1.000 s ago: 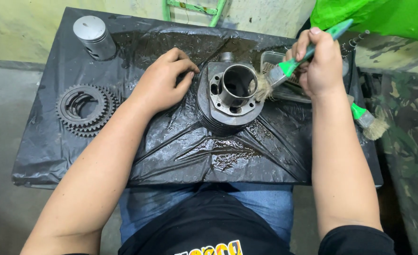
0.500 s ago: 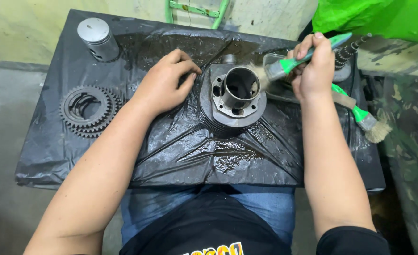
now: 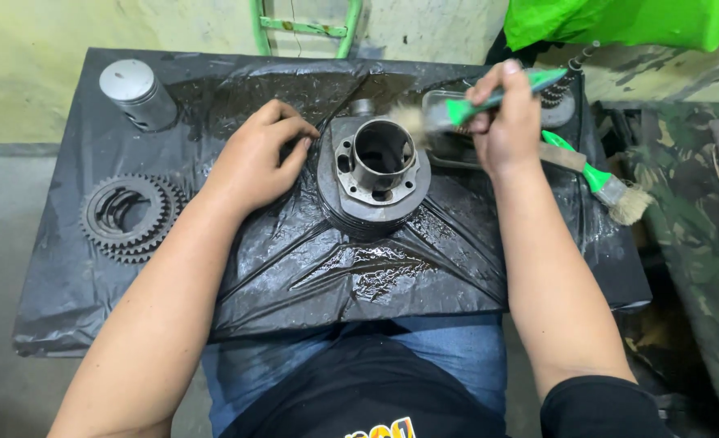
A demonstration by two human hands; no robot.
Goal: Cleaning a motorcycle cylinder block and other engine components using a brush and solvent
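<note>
Since 0.5 s earlier, the right hand (image 3: pixel 505 130) had lifted the green-handled brush (image 3: pixel 473 104) so its bristles sat at the upper right rim of the engine cylinder (image 3: pixel 376 174), which stood in the middle of the black plastic sheet (image 3: pixel 294 268). Short strokes around the bore edge, cylinder braced, would probably suit. The right fist was closed round the handle; the left hand (image 3: pixel 254 158) lay flat, fingers loosely bent, against the cylinder's left side.

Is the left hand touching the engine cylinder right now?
Touching. The head view shows the left hand lying on the black plastic sheet, its fingertips pressed against the engine cylinder side.
</note>
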